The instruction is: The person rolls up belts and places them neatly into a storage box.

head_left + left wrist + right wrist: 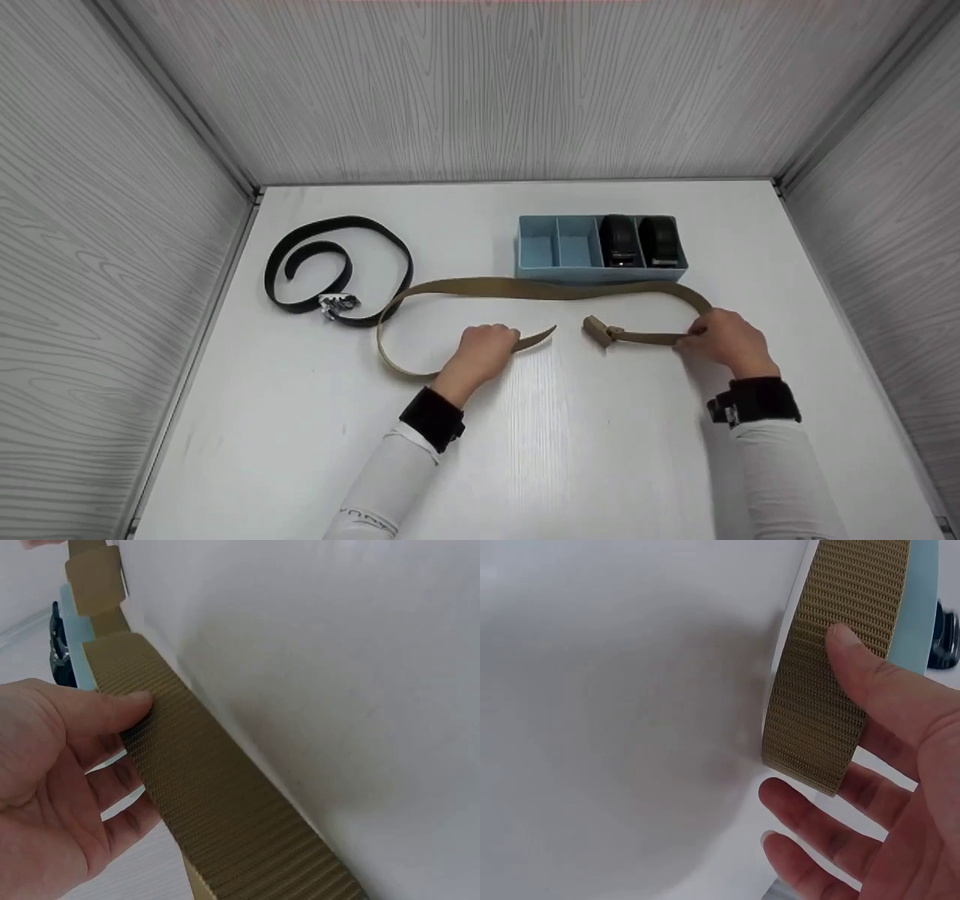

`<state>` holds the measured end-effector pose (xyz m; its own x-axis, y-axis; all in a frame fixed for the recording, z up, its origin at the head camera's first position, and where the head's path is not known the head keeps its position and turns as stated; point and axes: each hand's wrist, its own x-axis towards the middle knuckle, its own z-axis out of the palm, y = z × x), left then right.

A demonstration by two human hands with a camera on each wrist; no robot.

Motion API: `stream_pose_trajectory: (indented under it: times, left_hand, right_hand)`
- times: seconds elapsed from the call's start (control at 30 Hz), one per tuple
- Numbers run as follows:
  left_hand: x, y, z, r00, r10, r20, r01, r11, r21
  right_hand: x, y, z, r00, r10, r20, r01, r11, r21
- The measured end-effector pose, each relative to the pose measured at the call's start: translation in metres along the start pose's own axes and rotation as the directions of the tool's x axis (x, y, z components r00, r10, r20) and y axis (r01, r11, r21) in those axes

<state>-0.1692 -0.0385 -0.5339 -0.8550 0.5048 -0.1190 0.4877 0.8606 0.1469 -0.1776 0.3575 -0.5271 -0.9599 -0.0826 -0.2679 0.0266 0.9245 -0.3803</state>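
A khaki webbing belt (510,288) stands on edge in a wide open loop across the table. My left hand (486,351) grips it near its free tip; the left wrist view shows the thumb on the ribbed webbing and the fingers behind it. At the right bend, my right hand (726,341) pinches the belt, thumb on its face, with some fingers spread below in the right wrist view. The khaki buckle (598,331) lies between the hands, at the end of the short stretch leading left from my right hand.
Behind the belt stands a light blue divided box (555,274); a rolled black belt (619,238) and another black roll (660,240) fill its two right compartments. A loosely coiled black belt (345,223) with a silver buckle (339,303) lies left. Grey wood-grain panels surround the white table (262,450).
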Motion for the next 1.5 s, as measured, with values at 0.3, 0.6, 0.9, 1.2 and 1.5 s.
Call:
stream_pose_trajectory:
  times: [0.3, 0.6, 0.9, 1.2, 1.5]
  left_hand:
    - [-0.003, -0.001, 0.0, 0.999, 0.034, -0.009, -0.034, 0.999, 0.013]
    - [0.001, -0.003, 0.01, 0.998, 0.032, -0.048, -0.03, 0.999, 0.033]
    - [0.002, 0.0, 0.012, 0.997, 0.025, -0.078, -0.024, 1.0, 0.014]
    - [0.003, 0.008, 0.016, 0.987, 0.026, -0.157, -0.023, 1.0, 0.021]
    - [-0.002, 0.012, 0.017, 0.961, 0.025, -0.274, -0.006, 0.997, 0.071]
  right_hand:
    - [-0.011, 0.038, -0.016, 0.983, 0.182, -0.018, -0.182, 0.983, 0.015]
    - [-0.02, 0.01, -0.025, 0.989, 0.145, 0.026, -0.143, 0.988, -0.061]
    - [-0.03, -0.047, -0.023, 0.989, 0.098, -0.112, -0.112, 0.986, -0.123]
    - [-0.013, -0.127, 0.046, 0.952, -0.278, -0.125, 0.269, 0.959, -0.085]
    - [-0.004, -0.17, 0.086, 0.895, -0.445, -0.007, 0.445, 0.895, 0.001]
